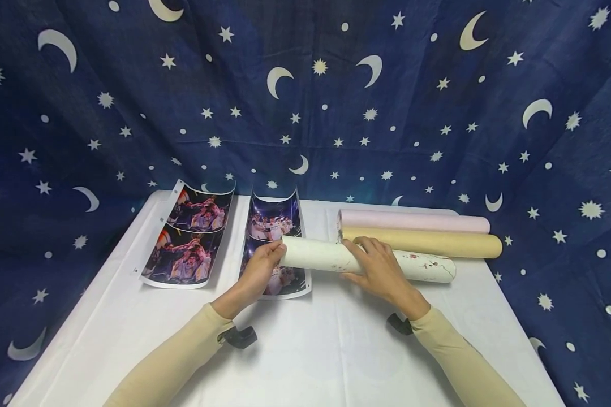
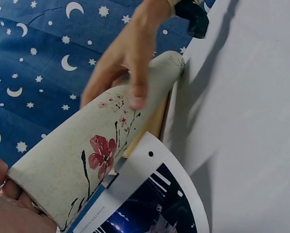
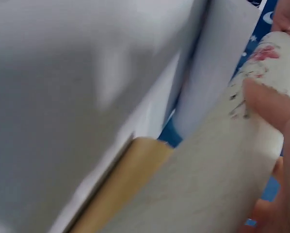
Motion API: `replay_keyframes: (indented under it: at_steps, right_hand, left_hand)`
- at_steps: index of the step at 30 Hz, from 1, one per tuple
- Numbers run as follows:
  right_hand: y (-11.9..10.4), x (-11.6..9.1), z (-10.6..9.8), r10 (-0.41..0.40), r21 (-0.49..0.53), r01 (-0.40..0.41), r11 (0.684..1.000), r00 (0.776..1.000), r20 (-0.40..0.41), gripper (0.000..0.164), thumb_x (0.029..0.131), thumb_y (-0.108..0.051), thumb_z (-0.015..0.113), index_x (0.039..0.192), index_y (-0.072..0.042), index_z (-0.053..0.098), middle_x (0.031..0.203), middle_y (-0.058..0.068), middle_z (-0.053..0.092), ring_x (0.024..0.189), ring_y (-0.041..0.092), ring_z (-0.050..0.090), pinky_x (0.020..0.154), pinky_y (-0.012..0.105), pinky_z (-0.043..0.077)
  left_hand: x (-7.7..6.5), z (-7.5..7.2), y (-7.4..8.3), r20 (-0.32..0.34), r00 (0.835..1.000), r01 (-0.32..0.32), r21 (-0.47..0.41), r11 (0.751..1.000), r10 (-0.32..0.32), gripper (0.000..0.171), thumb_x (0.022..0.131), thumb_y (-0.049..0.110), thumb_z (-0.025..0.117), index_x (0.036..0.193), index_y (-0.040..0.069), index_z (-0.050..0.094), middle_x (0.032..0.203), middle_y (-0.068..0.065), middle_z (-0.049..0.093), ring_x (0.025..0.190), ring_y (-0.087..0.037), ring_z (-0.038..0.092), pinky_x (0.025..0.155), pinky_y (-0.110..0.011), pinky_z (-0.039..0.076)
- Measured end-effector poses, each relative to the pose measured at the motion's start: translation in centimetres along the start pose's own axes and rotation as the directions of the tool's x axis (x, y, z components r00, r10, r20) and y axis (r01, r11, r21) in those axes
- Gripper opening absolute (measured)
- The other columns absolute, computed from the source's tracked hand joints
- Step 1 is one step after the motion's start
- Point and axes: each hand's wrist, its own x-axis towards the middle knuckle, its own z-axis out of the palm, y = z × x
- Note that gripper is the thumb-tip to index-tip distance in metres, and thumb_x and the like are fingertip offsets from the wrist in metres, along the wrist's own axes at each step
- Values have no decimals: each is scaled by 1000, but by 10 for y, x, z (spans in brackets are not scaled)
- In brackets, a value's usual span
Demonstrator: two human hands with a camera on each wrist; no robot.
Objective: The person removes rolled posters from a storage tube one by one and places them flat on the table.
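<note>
A cream roll of floral wallpaper (image 1: 315, 253) is held crosswise above the table, its near-left end over the right-hand photo sheet. My left hand (image 1: 257, 268) grips that end, and in the left wrist view its fingers (image 2: 20, 196) reach inside the open tube. Farther along, my right hand (image 1: 379, 271) holds the roll around its middle, thumb on one side and fingers over the other. The right wrist view shows the thumb (image 3: 273, 107) lying along the cream surface, beside red blossoms and dark twigs.
Behind the cream roll, a yellow roll (image 1: 427, 242) and a pale pink roll (image 1: 412, 220) lie side by side. Two curling photo sheets stand at left: one outer sheet (image 1: 188, 254) and one inner sheet (image 1: 300, 285). A starry blue curtain (image 1: 315, 102) hangs behind the white table (image 1: 326, 350).
</note>
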Motion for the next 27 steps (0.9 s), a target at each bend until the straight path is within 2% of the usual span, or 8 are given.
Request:
replay_keyframes:
  at_steps: [4, 7, 14, 20, 27]
  right_hand:
    - [-13, 12, -5, -1, 66, -4, 998, 998, 70, 81, 80, -61, 70, 147, -25, 43, 138, 12, 54, 125, 37, 53, 102, 54, 39]
    - [-26, 23, -7, -16, 106, 6, 994, 995, 99, 81, 82, -64, 67, 149, -27, 40, 142, 11, 52, 126, 37, 52, 104, 53, 39]
    - [-42, 41, -1, -67, 126, 56, 990, 994, 88, 81, 80, -55, 74, 148, -27, 42, 131, 4, 58, 110, 28, 62, 91, 45, 49]
    - [-45, 43, 3, -74, 104, 63, 993, 992, 99, 79, 79, -51, 77, 147, -25, 44, 124, 4, 62, 102, 26, 65, 84, 43, 51]
    - [-48, 44, 4, -81, 107, 71, 992, 993, 91, 75, 80, -50, 76, 144, -24, 46, 120, 4, 63, 100, 27, 64, 82, 43, 50]
  left_hand:
    - [2, 2, -3, -24, 1000, 15, 11, 1000, -15, 43, 104, 17, 39, 138, -9, 47, 125, -25, 61, 118, -23, 57, 117, -47, 33]
    - [2, 4, -3, -40, 999, 23, 13, 1000, -22, 44, 104, 17, 41, 139, -9, 46, 125, -27, 61, 120, -27, 57, 117, -47, 33]
    - [0, 6, -3, -50, 998, 37, 25, 999, -36, 45, 103, 17, 43, 139, -10, 45, 128, -26, 61, 123, -30, 56, 116, -46, 34]
    - [-2, 4, -4, -23, 1000, 21, 27, 999, -20, 45, 104, 18, 44, 140, -9, 44, 129, -26, 61, 125, -31, 56, 116, -47, 34]
    - [-3, 0, -5, -59, 997, 44, 44, 998, -42, 40, 101, 17, 49, 134, -7, 52, 125, -24, 65, 120, -27, 60, 113, -46, 39]
